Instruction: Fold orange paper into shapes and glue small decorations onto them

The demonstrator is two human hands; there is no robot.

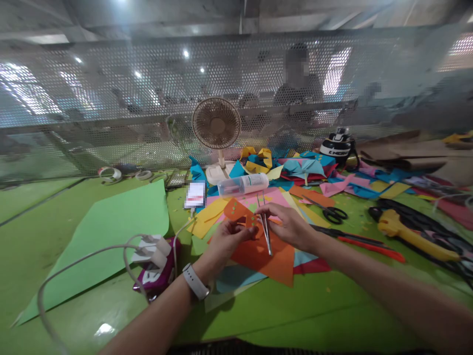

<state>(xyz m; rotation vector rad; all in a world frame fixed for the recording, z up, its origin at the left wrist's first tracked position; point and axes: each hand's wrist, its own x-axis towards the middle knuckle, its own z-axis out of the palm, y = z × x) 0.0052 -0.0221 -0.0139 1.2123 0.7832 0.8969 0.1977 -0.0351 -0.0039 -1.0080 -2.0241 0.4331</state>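
Observation:
My left hand (226, 241), with a white band on its wrist, pinches a small orange paper piece (233, 209) dotted with tiny green bits. Metal tweezers (265, 230) are between the fingers of my right hand (286, 224), their two tips pointing away from me and apart. Just left of the tweezers is the orange piece. Beneath both hands lies a larger orange sheet (275, 264) on top of pink, yellow and light blue papers. A clear bottle (244, 184) with a white label lies on its side beyond my hands.
A small fan (217, 123) stands behind a phone (195, 195). To the left are a green sheet (111, 241) and a charger (153, 251) with cables. Scissors (334, 214), a red-handled cutter (373, 248) and a yellow-handled tool (414, 236) lie right. A person (297, 84) is behind the mesh.

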